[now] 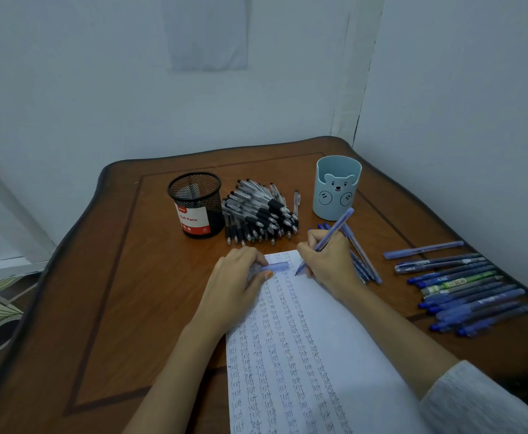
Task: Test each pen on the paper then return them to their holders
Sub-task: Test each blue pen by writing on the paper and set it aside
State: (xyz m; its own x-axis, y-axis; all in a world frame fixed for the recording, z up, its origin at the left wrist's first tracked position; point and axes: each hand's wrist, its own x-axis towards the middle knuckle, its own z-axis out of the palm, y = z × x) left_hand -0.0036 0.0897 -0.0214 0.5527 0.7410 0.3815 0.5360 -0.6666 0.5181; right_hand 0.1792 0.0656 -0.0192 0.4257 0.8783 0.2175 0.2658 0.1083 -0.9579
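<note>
A blue pen [325, 241] is gripped by the right hand [327, 261], tip on the paper [319, 355]; its cap [276, 266] is pinched by the left hand [236, 281] alongside.

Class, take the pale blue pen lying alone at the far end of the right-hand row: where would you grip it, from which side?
Mid-barrel, from above. The pale blue pen lies flat on the table with bare wood beyond and a slim gap before the next dark pen, so a pinch fits across.
</note>
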